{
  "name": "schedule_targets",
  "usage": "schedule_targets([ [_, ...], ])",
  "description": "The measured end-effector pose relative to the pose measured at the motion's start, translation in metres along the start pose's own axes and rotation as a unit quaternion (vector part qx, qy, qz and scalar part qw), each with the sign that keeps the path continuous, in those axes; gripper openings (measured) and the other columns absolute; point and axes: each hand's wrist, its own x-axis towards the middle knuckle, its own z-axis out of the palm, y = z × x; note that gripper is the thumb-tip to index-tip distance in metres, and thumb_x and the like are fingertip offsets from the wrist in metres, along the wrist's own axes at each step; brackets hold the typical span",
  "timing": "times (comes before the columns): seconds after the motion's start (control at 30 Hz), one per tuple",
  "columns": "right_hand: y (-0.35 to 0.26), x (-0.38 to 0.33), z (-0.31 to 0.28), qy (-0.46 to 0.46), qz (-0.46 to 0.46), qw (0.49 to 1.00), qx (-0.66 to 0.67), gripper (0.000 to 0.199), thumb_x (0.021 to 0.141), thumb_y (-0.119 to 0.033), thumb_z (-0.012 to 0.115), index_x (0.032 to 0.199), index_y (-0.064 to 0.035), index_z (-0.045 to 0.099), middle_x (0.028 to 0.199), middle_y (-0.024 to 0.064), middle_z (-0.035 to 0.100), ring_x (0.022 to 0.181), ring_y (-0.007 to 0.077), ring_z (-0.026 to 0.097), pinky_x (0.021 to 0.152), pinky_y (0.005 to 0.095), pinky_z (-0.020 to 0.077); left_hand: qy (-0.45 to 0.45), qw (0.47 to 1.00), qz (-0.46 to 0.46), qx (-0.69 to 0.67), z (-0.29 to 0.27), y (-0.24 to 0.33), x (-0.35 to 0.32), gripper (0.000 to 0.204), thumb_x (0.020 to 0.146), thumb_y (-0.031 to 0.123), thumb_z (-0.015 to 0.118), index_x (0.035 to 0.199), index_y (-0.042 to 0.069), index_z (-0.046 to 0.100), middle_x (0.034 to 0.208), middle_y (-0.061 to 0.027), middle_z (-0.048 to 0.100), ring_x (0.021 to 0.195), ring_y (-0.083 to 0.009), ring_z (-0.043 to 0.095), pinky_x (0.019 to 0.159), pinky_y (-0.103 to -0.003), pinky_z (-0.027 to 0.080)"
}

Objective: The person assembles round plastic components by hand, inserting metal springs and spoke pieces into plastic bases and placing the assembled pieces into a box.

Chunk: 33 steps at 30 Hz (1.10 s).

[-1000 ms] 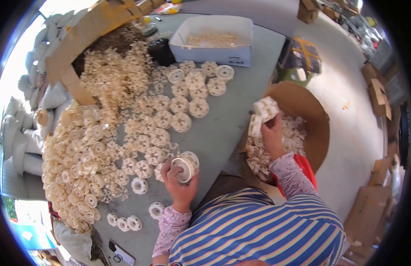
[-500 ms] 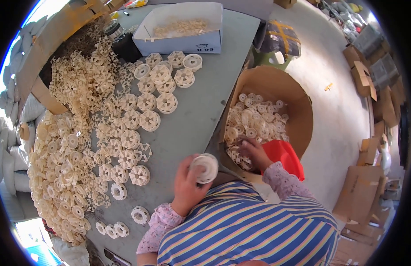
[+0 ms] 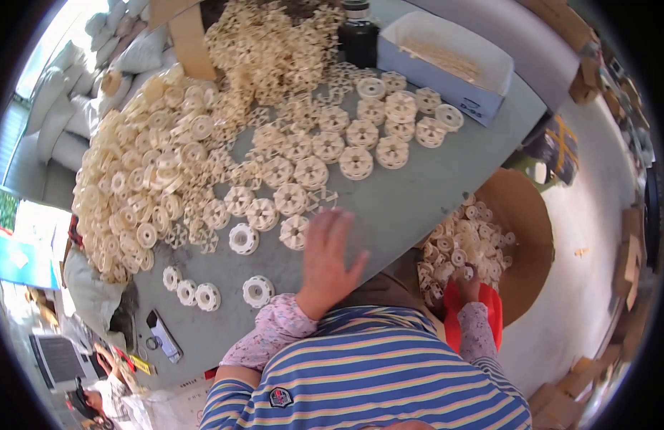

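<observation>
My left hand (image 3: 328,254) lies flat on the grey table (image 3: 396,208) with its fingers spread and nothing visible in it. Its fingertips are just right of a cream plastic wheel (image 3: 295,231). More such wheels stand in loose rows (image 3: 310,172) beyond it. A few single wheels (image 3: 257,290) lie to its left. My right hand (image 3: 467,276) reaches down off the table's edge into a brown cardboard bin (image 3: 525,222). Its fingers sit among the wheels heaped in the bin (image 3: 468,240), so its grip is hidden.
A large heap of wheels and star-shaped parts (image 3: 146,165) covers the table's left and far side. A blue-and-white box (image 3: 446,61) and a black jar (image 3: 361,36) stand at the back. A small dark device (image 3: 164,335) lies near me. A red object (image 3: 493,308) is beside the bin.
My left hand held a wheel near my chest; now it is flat on the table with no wheel showing. My right hand stays low in the bin. The view has swung toward the heap.
</observation>
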Motion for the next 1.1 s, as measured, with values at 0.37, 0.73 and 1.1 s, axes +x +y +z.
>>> schedule_targets([
  [0.37,-0.294,-0.019,0.167,0.02,-0.51,0.844,-0.163,0.031,0.092,-0.016,0.08,0.119,-0.0035,0.072,0.124,0.0162,0.068,0.112,0.0358,0.067,0.101,0.0449,0.0532,-0.01,0.99,-0.138,0.028,-0.016,-0.026,-0.022,0.074,0.083,0.023,0.087,0.148,0.003,0.057,0.139,-0.0234,0.059,0.126,-0.0431,0.058,0.108,-0.049,0.049],
  [0.73,-0.363,0.004,0.267,-0.065,-0.529,0.823,-0.196,0.069,0.079,-0.022,0.085,0.141,-0.0075,0.058,0.125,0.0191,0.062,0.118,0.0396,0.061,0.105,0.0483,0.0507,-0.073,0.99,0.0,-0.124,0.008,-0.023,-0.021,0.071,0.079,0.028,0.089,0.141,0.006,0.063,0.132,-0.0185,0.062,0.117,-0.0398,0.062,0.101,-0.048,0.052],
  [1.1,-0.377,0.044,0.24,0.023,-0.596,0.721,-0.352,0.07,0.076,-0.021,0.086,0.14,-0.0101,0.06,0.131,0.0162,0.063,0.122,0.04,0.058,0.108,0.0507,0.0482,-0.083,0.985,-0.01,-0.154,0.003,-0.023,-0.014,0.07,0.076,0.026,0.091,0.138,0.006,0.065,0.129,-0.0174,0.064,0.117,-0.0394,0.062,0.101,-0.048,0.053],
])
